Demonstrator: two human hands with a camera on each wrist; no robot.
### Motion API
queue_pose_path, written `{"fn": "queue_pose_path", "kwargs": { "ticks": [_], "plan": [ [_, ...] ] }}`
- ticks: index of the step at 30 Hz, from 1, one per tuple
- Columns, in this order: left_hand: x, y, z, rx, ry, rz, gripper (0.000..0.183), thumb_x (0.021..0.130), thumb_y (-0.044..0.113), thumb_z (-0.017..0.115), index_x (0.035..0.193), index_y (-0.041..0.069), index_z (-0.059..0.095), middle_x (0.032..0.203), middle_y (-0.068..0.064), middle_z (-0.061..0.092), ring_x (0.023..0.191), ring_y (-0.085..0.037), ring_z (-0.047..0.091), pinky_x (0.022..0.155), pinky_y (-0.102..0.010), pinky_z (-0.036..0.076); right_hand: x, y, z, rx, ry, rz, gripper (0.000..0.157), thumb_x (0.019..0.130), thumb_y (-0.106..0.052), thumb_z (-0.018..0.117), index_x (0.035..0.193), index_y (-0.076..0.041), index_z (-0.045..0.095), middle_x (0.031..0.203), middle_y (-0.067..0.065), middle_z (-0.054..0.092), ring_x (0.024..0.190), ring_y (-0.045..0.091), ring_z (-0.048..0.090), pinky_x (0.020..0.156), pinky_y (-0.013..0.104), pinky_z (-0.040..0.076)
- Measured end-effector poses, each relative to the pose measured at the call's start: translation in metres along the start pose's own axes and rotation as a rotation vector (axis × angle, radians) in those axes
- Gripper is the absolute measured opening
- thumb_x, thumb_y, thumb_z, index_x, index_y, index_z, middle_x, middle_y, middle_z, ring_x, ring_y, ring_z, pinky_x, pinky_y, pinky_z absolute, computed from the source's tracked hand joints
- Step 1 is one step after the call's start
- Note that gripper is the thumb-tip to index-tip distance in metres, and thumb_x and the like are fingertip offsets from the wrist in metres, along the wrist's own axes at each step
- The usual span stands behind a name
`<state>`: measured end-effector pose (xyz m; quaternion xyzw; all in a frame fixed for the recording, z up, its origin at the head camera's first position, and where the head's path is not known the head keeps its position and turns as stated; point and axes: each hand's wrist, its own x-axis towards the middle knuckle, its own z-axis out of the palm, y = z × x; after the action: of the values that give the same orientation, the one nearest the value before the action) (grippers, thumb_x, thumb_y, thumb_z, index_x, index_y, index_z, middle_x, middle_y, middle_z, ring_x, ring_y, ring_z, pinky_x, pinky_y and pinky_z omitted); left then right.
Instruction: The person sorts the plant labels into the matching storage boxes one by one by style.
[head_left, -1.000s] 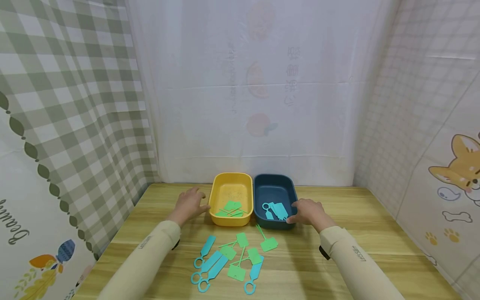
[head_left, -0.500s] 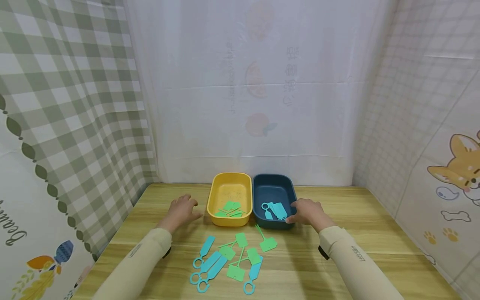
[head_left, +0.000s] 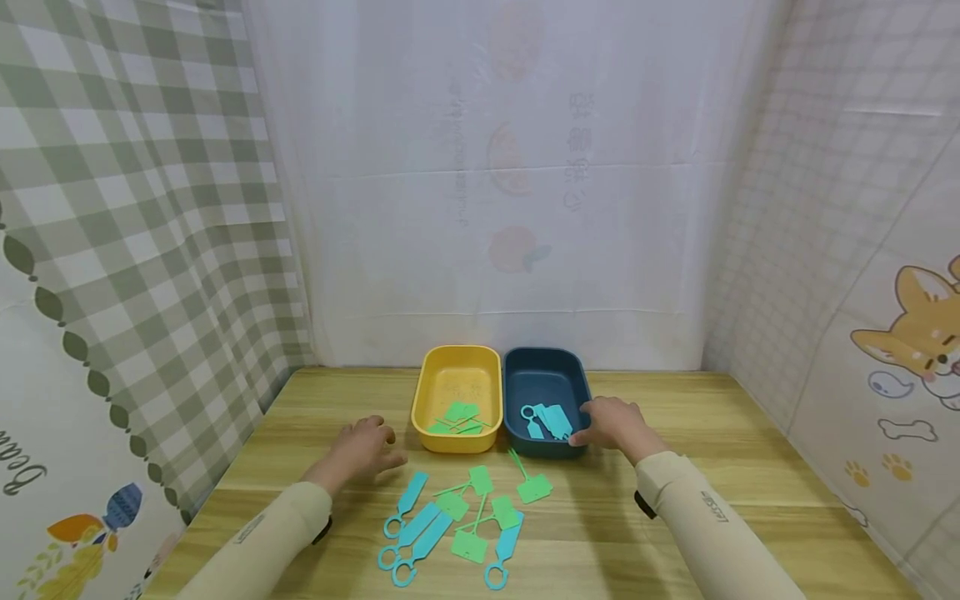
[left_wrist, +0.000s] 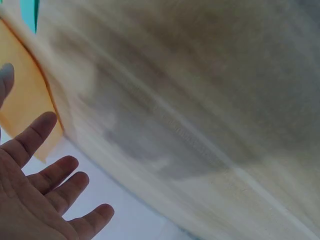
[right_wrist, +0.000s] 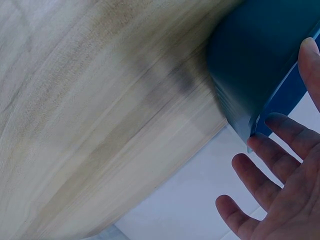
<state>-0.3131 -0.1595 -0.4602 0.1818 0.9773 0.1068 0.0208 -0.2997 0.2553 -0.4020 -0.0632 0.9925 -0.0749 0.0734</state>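
My left hand (head_left: 363, 450) hovers above the table left of the yellow bin (head_left: 457, 444). In the left wrist view its fingers (left_wrist: 67, 192) are spread and hold nothing. At the right side of the navy bin (head_left: 543, 448) is my right hand (head_left: 617, 427), thumb by the rim. The right wrist view has its fingers (right_wrist: 260, 182) extended, holding nothing; whether they touch the rim, I cannot tell. Several green tags (head_left: 470, 546) with thin stems and several blue ring-ended tags (head_left: 431, 533) lie on the table. Green tags (head_left: 456, 412) are in the yellow bin, blue ones (head_left: 555, 421) in the navy bin.
Both bins stand side by side at the back of the wooden table (head_left: 675, 533). A white curtain (head_left: 390, 275) hangs behind, a checked cloth (head_left: 202, 208) on the left and a printed cloth (head_left: 832, 292) on the right.
My left hand has moved away from the yellow bin's rim, leftward and nearer to me. The right hand stays by the navy bin. Tags and bins keep their places; the view shifts slightly.
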Motion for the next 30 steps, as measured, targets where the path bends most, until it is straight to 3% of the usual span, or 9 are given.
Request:
{"fn": "queue_pose_path", "kwargs": {
  "ticks": [8, 17, 26, 30],
  "plan": [
    [-0.011, 0.013, 0.007, 0.060, -0.038, 0.064, 0.045, 0.081, 0.057, 0.075, 0.089, 0.013, 0.067, 0.103, -0.008, 0.058, 0.095, -0.030, 0.057, 0.088, -0.054, 0.045, 0.000, 0.000, 0.000, -0.004, 0.005, -0.003, 0.068, 0.083, -0.040, 0.079, 0.130, 0.005, 0.059, 0.128, 0.024, 0.060, 0.120, 0.046, 0.053, 0.097, 0.071, 0.033],
    [-0.019, 0.028, 0.019, 0.101, -0.051, 0.174, 0.043, 0.078, 0.053, 0.080, 0.074, 0.017, 0.057, 0.090, 0.001, 0.048, 0.080, -0.021, 0.046, 0.077, -0.049, 0.044, 0.000, 0.000, 0.001, 0.011, 0.011, 0.001, 0.069, 0.082, -0.040, 0.080, 0.130, 0.005, 0.059, 0.128, 0.025, 0.061, 0.120, 0.046, 0.053, 0.097, 0.069, 0.034],
    [-0.018, 0.027, 0.023, 0.080, -0.021, 0.221, 0.020, 0.080, 0.027, 0.082, 0.086, 0.015, 0.068, 0.097, -0.004, 0.054, 0.094, -0.027, 0.055, 0.082, -0.057, 0.046, 0.000, 0.000, 0.001, 0.006, 0.012, -0.001, 0.069, 0.082, -0.040, 0.080, 0.129, 0.005, 0.060, 0.127, 0.024, 0.061, 0.119, 0.045, 0.054, 0.096, 0.069, 0.036],
    [-0.017, 0.021, 0.024, 0.081, -0.015, 0.215, 0.019, 0.080, 0.025, 0.082, 0.090, 0.015, 0.070, 0.108, -0.010, 0.059, 0.104, -0.033, 0.058, 0.084, -0.057, 0.047, 0.000, 0.000, 0.001, 0.003, 0.010, -0.002, 0.069, 0.082, -0.040, 0.080, 0.130, 0.005, 0.060, 0.127, 0.024, 0.061, 0.119, 0.045, 0.054, 0.095, 0.068, 0.036]
  ]
}}
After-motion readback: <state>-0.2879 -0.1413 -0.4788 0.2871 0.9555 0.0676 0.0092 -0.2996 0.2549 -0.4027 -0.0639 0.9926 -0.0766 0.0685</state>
